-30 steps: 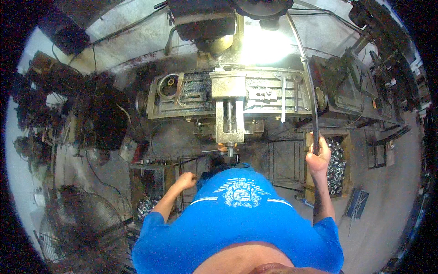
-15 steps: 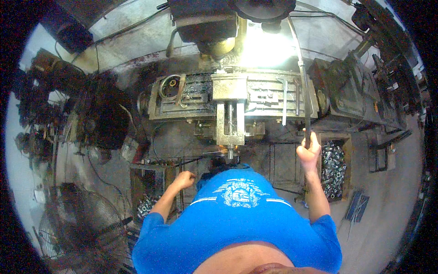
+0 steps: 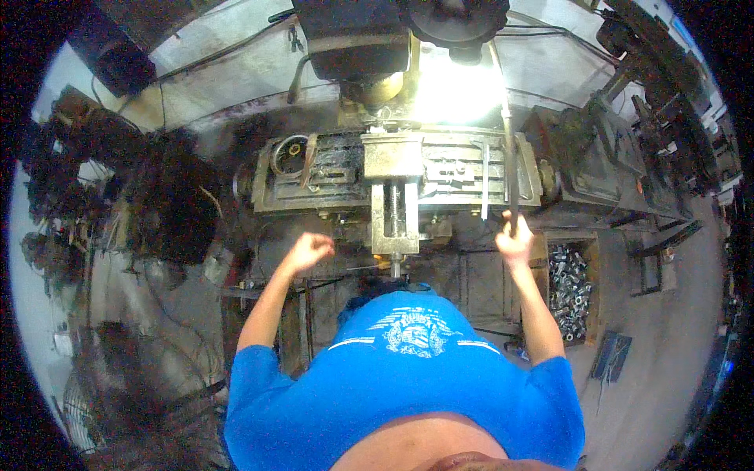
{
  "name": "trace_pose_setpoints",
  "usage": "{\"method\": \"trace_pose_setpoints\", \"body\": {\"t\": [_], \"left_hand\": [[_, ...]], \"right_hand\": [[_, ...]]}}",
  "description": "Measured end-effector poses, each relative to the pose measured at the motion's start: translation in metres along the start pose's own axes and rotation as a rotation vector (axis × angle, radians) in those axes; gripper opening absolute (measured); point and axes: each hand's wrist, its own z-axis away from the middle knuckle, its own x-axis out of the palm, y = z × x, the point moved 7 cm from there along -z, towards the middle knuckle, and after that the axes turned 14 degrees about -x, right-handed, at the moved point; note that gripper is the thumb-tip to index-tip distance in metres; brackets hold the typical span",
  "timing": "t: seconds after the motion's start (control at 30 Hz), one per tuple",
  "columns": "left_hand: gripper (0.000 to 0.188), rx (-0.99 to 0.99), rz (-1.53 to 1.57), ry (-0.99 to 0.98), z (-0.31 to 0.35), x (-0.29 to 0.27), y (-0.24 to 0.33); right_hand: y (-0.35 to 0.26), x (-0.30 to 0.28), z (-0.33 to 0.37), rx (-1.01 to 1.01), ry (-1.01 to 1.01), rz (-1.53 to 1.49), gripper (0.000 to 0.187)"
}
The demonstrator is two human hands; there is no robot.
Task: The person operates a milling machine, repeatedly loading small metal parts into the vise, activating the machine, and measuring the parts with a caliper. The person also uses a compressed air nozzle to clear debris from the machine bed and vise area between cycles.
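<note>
My right hand [image 3: 514, 242] is wrapped round the dark lower end of a long metal lever [image 3: 511, 157]. The lever rises past the right end of the milling machine's table toward the machine head [image 3: 353, 39]. Raised in front of the table's left half, my left hand [image 3: 311, 251] has its fingers curled in; what they hold, if anything, is hidden. Between the hands a machine vise [image 3: 393, 161] is fixed on the slotted table [image 3: 338, 202], its screw end pointing at me. A flat metal bar [image 3: 484, 180] lies on the table's right part.
A bright lamp [image 3: 459, 86] glares behind the vise. A round handwheel-like ring [image 3: 292, 151] sits on the table's left. To my right stands a wooden box [image 3: 594, 290] of metal parts [image 3: 569, 286]. Further right, a dark blue tray [image 3: 611, 357] with thin rods lies on the floor.
My left hand has risen forward from beside my waist toward the table. My right hand, still round the lever, has shifted slightly left and up, and the lever's lower end with it.
</note>
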Motion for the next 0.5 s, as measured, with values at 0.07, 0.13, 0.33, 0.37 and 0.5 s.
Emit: {"method": "trace_pose_setpoints", "body": {"t": [0.07, 0.13, 0.33, 0.37, 0.5], "left_hand": [[0.023, 0.104, 0.148, 0.078, -0.020, -0.025, 0.019], [0.022, 0.168, 0.443, 0.139, -0.043, -0.046, 0.046], [0.028, 0.170, 0.547, 0.291, -0.130, -0.081, 0.128], [0.029, 0.172, 0.517, 0.336, -0.148, -0.082, 0.130], [0.023, 0.107, 0.616, 0.269, -0.149, -0.073, 0.161]], "right_hand": [[-0.075, -0.044, -0.001, 0.075, -0.247, 0.091, 0.043], [-0.112, -0.122, 0.015, 0.349, -0.125, -0.382, 0.035], [-0.167, -0.224, 0.043, -0.052, 0.201, -1.145, 0.056], [-0.149, -0.213, 0.053, 0.043, 0.184, -1.156, 0.061], [-0.119, -0.157, 0.079, 0.195, 0.301, -0.723, 0.080]]}}
